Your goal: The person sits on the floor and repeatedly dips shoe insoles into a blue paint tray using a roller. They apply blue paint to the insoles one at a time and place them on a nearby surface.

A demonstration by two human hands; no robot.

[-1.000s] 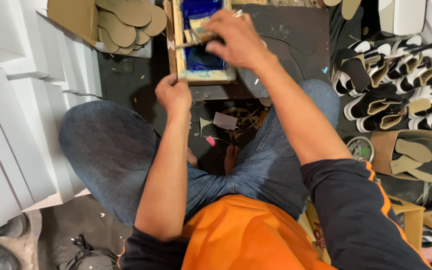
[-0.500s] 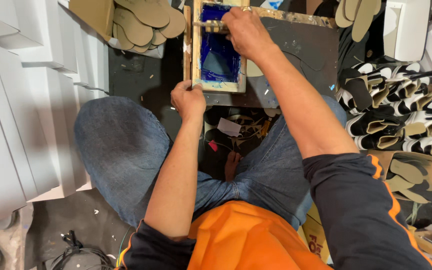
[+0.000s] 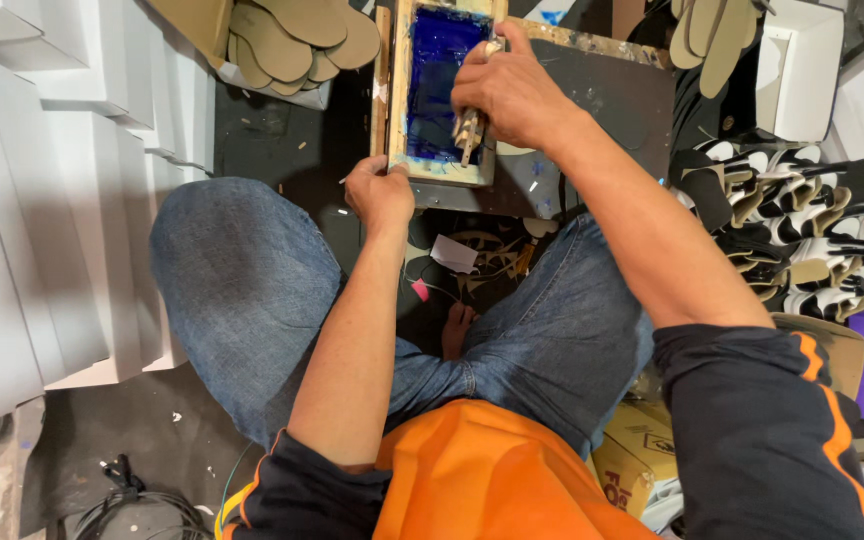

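Note:
A wooden screen-printing frame (image 3: 399,90) with deep blue ink on its mesh lies on a dark board (image 3: 607,105) in front of me. My right hand (image 3: 507,90) grips a small squeegee (image 3: 468,132) with a wooden handle, pressed on the near part of the inked mesh. My left hand (image 3: 377,192) holds the frame's near left corner down. I sit cross-legged in blue jeans, with a bare foot (image 3: 455,330) showing between my knees.
Tan sole cut-outs (image 3: 292,40) are piled at the back left, more (image 3: 712,35) at the back right. Printed black-and-white soles (image 3: 812,240) are stacked on the right. White boxes (image 3: 42,180) line the left. A cardboard box (image 3: 632,465) and cables (image 3: 142,510) lie near me.
My right hand has drawn the squeegee down the mesh from the frame's far end towards me. My left hand stays on the frame's near corner. The camera has come closer.

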